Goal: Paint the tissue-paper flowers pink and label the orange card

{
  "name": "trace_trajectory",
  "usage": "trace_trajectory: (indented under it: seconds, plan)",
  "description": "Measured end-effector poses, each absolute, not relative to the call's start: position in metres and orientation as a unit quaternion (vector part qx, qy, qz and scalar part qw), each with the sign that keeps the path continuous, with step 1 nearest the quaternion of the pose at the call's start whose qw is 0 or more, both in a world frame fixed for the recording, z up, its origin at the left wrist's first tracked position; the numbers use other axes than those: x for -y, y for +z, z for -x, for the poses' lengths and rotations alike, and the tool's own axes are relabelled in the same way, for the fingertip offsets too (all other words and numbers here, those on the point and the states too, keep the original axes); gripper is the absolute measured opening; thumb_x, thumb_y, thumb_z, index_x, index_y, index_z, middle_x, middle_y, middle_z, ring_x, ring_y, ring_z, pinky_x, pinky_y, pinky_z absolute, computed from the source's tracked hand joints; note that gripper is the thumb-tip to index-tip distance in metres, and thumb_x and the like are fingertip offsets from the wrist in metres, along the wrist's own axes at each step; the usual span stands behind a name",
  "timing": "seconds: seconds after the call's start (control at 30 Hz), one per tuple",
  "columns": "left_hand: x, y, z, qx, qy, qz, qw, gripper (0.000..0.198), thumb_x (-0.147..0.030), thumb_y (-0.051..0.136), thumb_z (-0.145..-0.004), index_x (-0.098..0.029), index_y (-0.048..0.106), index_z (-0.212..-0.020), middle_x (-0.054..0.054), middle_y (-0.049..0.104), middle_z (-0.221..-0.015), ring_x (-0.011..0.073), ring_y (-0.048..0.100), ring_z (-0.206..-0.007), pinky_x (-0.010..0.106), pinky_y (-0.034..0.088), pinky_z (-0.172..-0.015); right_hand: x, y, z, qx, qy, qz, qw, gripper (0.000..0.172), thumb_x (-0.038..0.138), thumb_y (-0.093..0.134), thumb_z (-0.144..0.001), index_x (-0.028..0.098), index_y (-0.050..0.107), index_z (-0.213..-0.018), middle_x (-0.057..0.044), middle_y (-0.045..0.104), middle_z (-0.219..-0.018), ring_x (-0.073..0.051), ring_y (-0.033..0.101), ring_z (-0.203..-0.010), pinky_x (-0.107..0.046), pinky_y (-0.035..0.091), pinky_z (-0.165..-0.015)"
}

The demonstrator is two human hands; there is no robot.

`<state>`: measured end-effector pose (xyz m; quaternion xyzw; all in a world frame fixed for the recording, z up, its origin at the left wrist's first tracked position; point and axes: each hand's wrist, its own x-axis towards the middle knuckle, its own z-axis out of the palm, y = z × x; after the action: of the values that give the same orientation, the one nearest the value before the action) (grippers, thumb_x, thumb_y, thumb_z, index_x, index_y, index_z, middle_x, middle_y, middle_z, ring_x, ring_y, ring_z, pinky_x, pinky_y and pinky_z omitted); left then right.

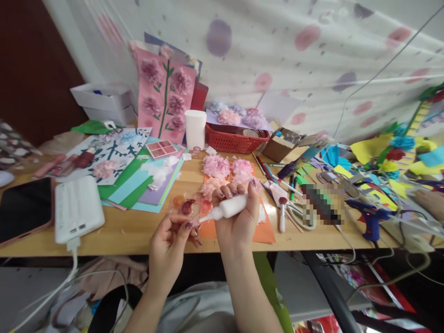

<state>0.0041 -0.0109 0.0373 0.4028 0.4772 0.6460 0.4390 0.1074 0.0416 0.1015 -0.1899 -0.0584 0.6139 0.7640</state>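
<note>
My right hand [237,217] is closed around a white glue bottle [227,209], its nozzle pointing left. My left hand [171,243] pinches a small pale piece [195,225] right at the nozzle tip; I cannot make out what the piece is. Both hands hover over the front edge of the wooden table [138,231]. Just beyond them lie pink tissue-paper flowers [222,169] on an orange sheet [263,231], and small round red and orange pieces [187,206].
A white power bank [78,208] and a phone [24,208] lie at the left. Coloured paper sheets [138,182], a white cup [195,128], a red basket [236,138], a flower card [163,95], pens, scissors [301,217] and a blue glue gun [369,218] crowd the table.
</note>
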Motion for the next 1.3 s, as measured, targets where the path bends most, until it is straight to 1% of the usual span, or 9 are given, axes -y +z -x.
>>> trace_trajectory:
  seconds: [0.13, 0.27, 0.43, 0.67, 0.8, 0.93, 1.03, 1.23, 1.3]
  plan:
    - [0.011, 0.040, -0.012, -0.478, 0.629, -0.423, 0.443, 0.033, -0.051, 0.075, -0.078, -0.019, 0.063, -0.078, -0.002, 0.065, -0.056, 0.0133, 0.062, -0.044, 0.024, 0.057, -0.046, -0.039, 0.097, -0.112, 0.100, 0.600, 0.184, 0.772, 0.032, 0.036, 0.073, -0.074, 0.022, 0.046, -0.065, 0.008, 0.038, -0.064, -0.008, 0.040, -0.055, -0.021, 0.044, -0.057]
    - [0.013, 0.051, -0.015, -0.494, 0.648, -0.463, 0.349, 0.017, -0.038, 0.076, -0.081, -0.022, 0.070, -0.080, -0.001, 0.070, -0.069, 0.0112, 0.067, -0.055, 0.019, 0.058, -0.054, -0.032, 0.089, -0.117, 0.162, 0.583, 0.250, 0.756, 0.036, 0.047, 0.072, -0.074, 0.021, 0.050, -0.063, 0.005, 0.045, -0.065, -0.008, 0.044, -0.058, -0.020, 0.044, -0.056]
    - [0.012, 0.064, -0.013, -0.459, 0.659, -0.536, 0.260, 0.003, -0.022, 0.075, -0.080, -0.024, 0.074, -0.080, 0.000, 0.071, -0.085, 0.0129, 0.070, -0.083, 0.019, 0.059, -0.076, -0.010, 0.075, -0.136, 0.214, 0.595, 0.367, 0.682, 0.044, 0.058, 0.073, -0.072, 0.020, 0.050, -0.070, 0.009, 0.037, -0.055, -0.005, 0.027, -0.044, -0.015, 0.024, -0.039]
    - [0.015, 0.082, -0.031, -0.403, 0.701, -0.298, 0.508, 0.032, -0.030, 0.092, -0.060, -0.026, 0.079, -0.089, 0.002, 0.080, -0.088, 0.0153, 0.075, -0.084, 0.019, 0.060, -0.077, 0.022, 0.057, -0.155, 0.315, 0.554, 0.408, 0.654, 0.045, 0.058, 0.077, -0.076, 0.019, 0.054, -0.081, 0.008, 0.051, -0.049, -0.006, 0.044, -0.040, -0.015, 0.032, -0.039]
    - [0.016, 0.089, -0.036, -0.422, 0.701, -0.275, 0.504, 0.031, -0.032, 0.095, -0.054, -0.024, 0.079, -0.080, 0.001, 0.079, -0.074, 0.0125, 0.075, -0.071, 0.013, 0.058, -0.069, 0.030, 0.053, -0.156, 0.324, 0.596, 0.383, 0.627, 0.045, 0.058, 0.074, -0.079, 0.019, 0.051, -0.077, 0.007, 0.057, -0.049, -0.004, 0.044, -0.037, -0.014, 0.033, -0.038]
    - [0.020, 0.095, -0.032, -0.370, 0.658, -0.375, 0.538, 0.032, -0.033, 0.094, -0.056, -0.028, 0.080, -0.084, 0.002, 0.078, -0.071, 0.0191, 0.077, -0.074, 0.022, 0.062, -0.070, 0.032, 0.048, -0.166, 0.257, 0.839, 0.223, 0.424, 0.059, 0.076, 0.062, -0.076, 0.019, 0.052, -0.070, 0.013, 0.032, -0.030, -0.003, 0.016, -0.024, -0.016, 0.014, -0.026]
    - [0.024, 0.101, -0.032, -0.343, 0.639, -0.372, 0.579, 0.037, -0.034, 0.094, -0.055, -0.032, 0.080, -0.090, -0.001, 0.075, -0.061, 0.0162, 0.075, -0.066, 0.021, 0.062, -0.067, 0.035, 0.044, -0.171, 0.254, 0.928, 0.075, 0.260, 0.068, 0.085, 0.058, -0.070, 0.017, 0.057, -0.072, 0.015, 0.026, -0.028, -0.004, 0.009, -0.022, -0.019, 0.009, -0.023]
    - [0.024, 0.094, -0.031, -0.408, 0.599, -0.331, 0.605, 0.028, -0.044, 0.091, -0.059, -0.026, 0.079, -0.077, 0.002, 0.078, -0.079, 0.0166, 0.074, -0.070, 0.020, 0.060, -0.062, 0.049, 0.057, -0.167, 0.384, 0.761, 0.257, 0.456, 0.053, 0.061, 0.084, -0.063, 0.017, 0.054, -0.071, 0.011, 0.043, -0.047, -0.001, 0.029, -0.037, -0.018, 0.020, -0.036]
    - [0.022, 0.089, -0.029, -0.417, 0.577, -0.344, 0.612, 0.026, -0.047, 0.089, -0.062, -0.025, 0.079, -0.071, 0.004, 0.078, -0.079, 0.0180, 0.074, -0.070, 0.022, 0.061, -0.063, 0.049, 0.058, -0.168, 0.392, 0.759, 0.266, 0.446, 0.055, 0.064, 0.082, -0.064, 0.018, 0.051, -0.068, 0.010, 0.042, -0.048, -0.001, 0.029, -0.039, -0.019, 0.018, -0.037]
